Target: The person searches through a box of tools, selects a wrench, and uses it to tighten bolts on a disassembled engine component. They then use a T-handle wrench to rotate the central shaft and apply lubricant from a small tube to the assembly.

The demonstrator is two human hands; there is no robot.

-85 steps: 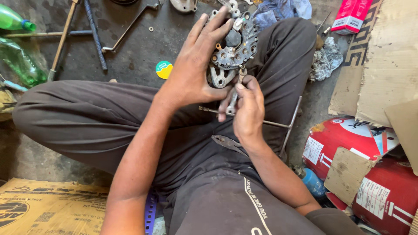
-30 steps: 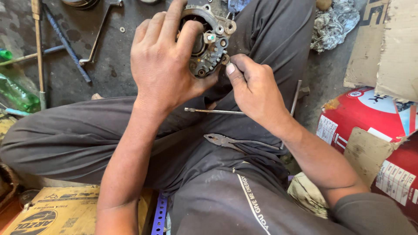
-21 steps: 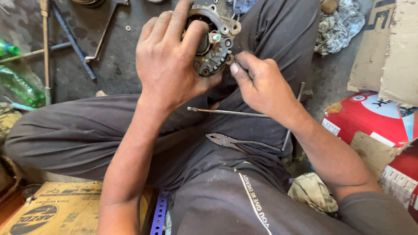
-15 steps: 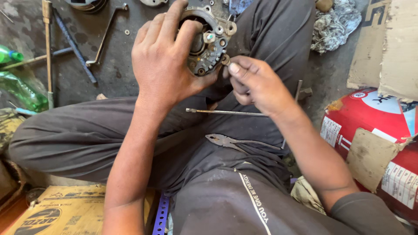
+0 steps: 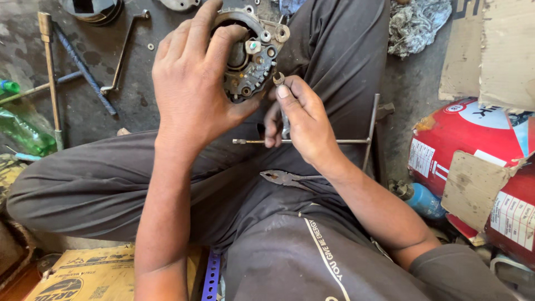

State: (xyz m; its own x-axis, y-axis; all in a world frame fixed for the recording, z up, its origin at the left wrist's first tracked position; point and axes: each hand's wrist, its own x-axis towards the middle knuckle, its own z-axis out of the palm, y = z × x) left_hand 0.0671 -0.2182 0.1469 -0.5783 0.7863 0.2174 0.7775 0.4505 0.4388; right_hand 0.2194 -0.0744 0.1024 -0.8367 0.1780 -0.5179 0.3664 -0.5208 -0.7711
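Note:
I sit cross-legged on the floor. My left hand [image 5: 192,83] grips a round metal motor housing [image 5: 253,53] with bolts and terminals, holding it above my knee. Beside it, my right hand [image 5: 301,120] is closed on a small ring spanner [image 5: 279,79], whose ring end sits against the housing's lower right edge. A thin metal rod [image 5: 340,141] lies across my lap under the right hand. A pair of pliers [image 5: 287,178] rests on my thigh below it.
On the grey floor at the left lie a long rod tool [image 5: 50,67], a blue bar [image 5: 83,69] and a crank-shaped wrench [image 5: 125,50]. Green bottles [image 5: 22,131] stand far left. A red canister [image 5: 473,150], cardboard pieces [image 5: 496,50] and a rag [image 5: 415,25] are at the right.
My left hand has kept hold of the housing and lifted it closer. My right hand has shifted its grip, and the spanner's ring end now shows at the housing's edge.

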